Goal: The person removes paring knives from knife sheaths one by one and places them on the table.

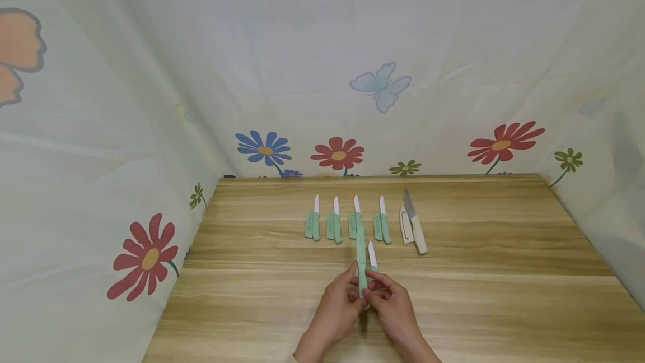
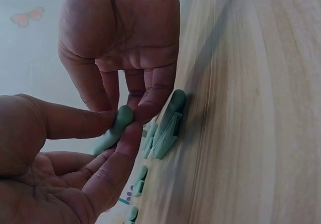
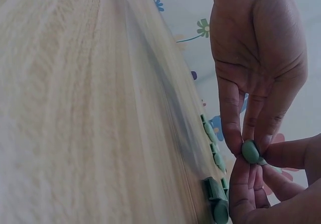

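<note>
Both hands hold a green paring knife (image 1: 362, 273) over the table, its handle toward the body and its blade inside a light green sheath (image 1: 360, 242). My left hand (image 1: 335, 307) pinches the handle from the left between thumb and fingers. From the other side, my right hand (image 1: 395, 307) pinches the same handle near its butt. In both wrist views the rounded handle end (image 2: 125, 114) shows between the fingertips. On the table below lies another green knife with a bare white blade (image 1: 372, 254), partly covered by the right hand; its green sheath (image 2: 166, 139) is beside it in the left wrist view.
Farther back stands a row of several green knives (image 1: 316, 226) with white blades pointing away, each beside its green sheath. At the row's right end lies a cream-handled knife (image 1: 420, 234) with a grey blade beside its cream sheath (image 1: 405, 226). A flower-printed curtain (image 1: 302, 71) borders the wooden table (image 1: 252, 296).
</note>
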A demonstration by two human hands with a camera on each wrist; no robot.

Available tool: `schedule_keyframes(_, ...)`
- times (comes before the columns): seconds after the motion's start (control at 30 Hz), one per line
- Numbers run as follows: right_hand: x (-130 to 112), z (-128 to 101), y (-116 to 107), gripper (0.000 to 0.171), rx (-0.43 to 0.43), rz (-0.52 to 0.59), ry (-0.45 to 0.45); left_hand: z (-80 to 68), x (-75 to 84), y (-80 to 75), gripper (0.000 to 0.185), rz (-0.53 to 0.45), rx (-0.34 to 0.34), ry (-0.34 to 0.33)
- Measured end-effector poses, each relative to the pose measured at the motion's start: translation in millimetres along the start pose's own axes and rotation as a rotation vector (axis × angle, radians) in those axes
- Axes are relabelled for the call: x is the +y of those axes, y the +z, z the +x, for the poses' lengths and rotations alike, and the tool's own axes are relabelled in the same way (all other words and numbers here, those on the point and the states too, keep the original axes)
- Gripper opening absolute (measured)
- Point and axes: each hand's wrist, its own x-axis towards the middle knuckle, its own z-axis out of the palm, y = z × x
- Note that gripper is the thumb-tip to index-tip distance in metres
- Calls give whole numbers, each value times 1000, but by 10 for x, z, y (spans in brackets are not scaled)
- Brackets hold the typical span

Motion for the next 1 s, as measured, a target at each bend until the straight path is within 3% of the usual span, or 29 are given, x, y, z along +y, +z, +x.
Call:
schedule_keyframes(0.73,25,-1,-5,42,-5,-2,-1,-19,5,-6,78,-11,8,-26)
schedule_keyframes(1.0,22,-28,-13,40,-18,-11,-7,-8,-53,-105,75,-44,-38,-42)
